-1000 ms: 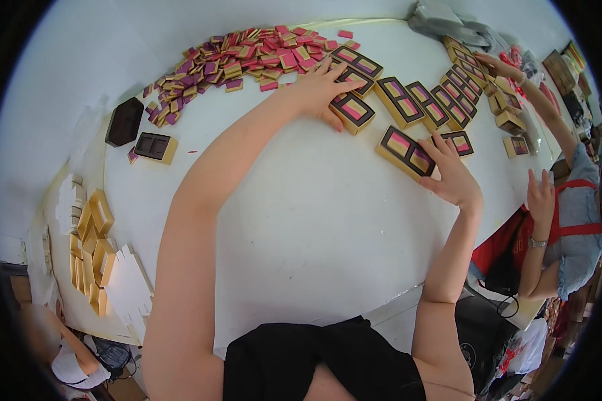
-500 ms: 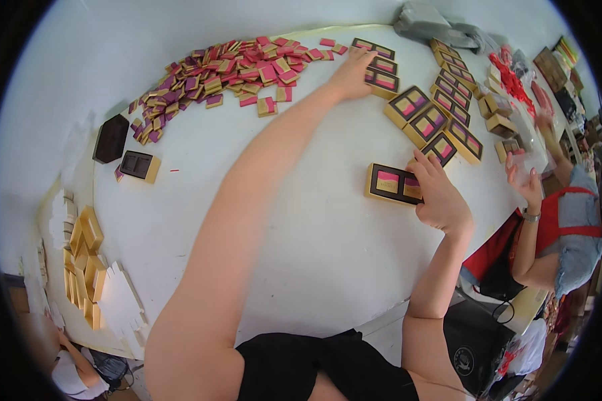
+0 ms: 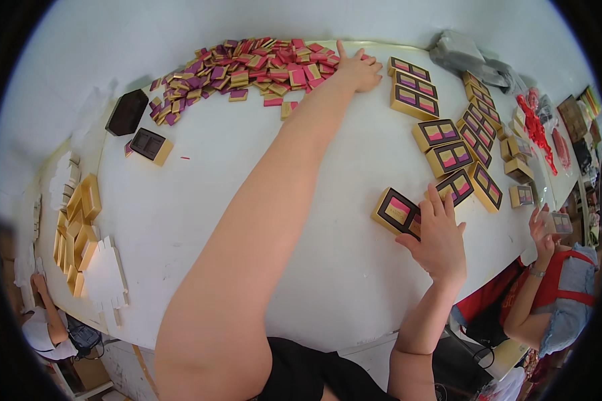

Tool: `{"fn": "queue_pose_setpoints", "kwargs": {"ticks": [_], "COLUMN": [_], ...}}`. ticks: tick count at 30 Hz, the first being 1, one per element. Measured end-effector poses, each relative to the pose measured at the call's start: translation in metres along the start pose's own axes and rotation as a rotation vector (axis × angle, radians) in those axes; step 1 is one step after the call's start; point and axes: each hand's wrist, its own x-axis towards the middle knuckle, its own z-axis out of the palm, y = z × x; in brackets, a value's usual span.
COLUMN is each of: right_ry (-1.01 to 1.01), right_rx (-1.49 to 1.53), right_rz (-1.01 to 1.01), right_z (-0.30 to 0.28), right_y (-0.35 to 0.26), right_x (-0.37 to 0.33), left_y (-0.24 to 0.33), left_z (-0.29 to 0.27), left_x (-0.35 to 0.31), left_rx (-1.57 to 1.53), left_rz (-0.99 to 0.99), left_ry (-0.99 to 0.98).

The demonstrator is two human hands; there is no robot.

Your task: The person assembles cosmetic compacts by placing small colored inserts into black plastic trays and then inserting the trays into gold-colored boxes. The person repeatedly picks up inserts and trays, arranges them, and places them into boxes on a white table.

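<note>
My left hand (image 3: 360, 70) reaches far across the white table, fingers apart, beside the right end of a heap of small gold, pink and purple squares (image 3: 247, 70). Closer in, my right hand (image 3: 438, 244) is spread, its thumb at the near edge of a gold box with a dark two-compartment insert (image 3: 396, 208). A pink-and-gold square shows in that box's left compartment; the hand partly covers the right one. Its fingertips overlap the neighbouring filled box (image 3: 456, 186). More filled boxes (image 3: 415, 103) stand in a row right of my left hand.
At the left lie an open box with a dark insert (image 3: 150, 146), a dark tray (image 3: 127, 112) and several gold box shells (image 3: 80, 227). Further filled boxes (image 3: 478, 137) stand at the right. A co-worker's hand (image 3: 544, 237) holds a box there. Grey plastic (image 3: 465, 53) lies at the back.
My left hand has left the row of far boxes and moved left to the heap's end. My right hand's fingers have spread, and the box by it sits more tilted. The whole view has shifted.
</note>
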Motion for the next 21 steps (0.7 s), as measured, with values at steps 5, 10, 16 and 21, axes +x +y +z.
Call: {"fn": "queue_pose_setpoints", "kwargs": {"ticks": [5,10,16,21], "right_ry": [0.163,0.167,0.369,0.438], "right_rx": [0.041,0.33,0.384,-0.069], "right_rz": [0.031,-0.051,-0.212,0.058], "right_z": [0.006,0.04,0.051,0.015], "right_y": [0.022,0.088,0.095,0.049], "right_x": [0.006,0.056,0.151,0.187], "left_y": [-0.035,-0.033,-0.05,-0.087], "left_z": [0.0,0.004,-0.011,-0.044], "left_x": [-0.027,-0.082,-0.142,-0.208], "left_rx": [0.042,-0.081,-0.086,-0.037], "left_rz": [-0.258,-0.291,-0.105,-0.005], "left_ry": [0.009,0.091,0.081,0.476]}}
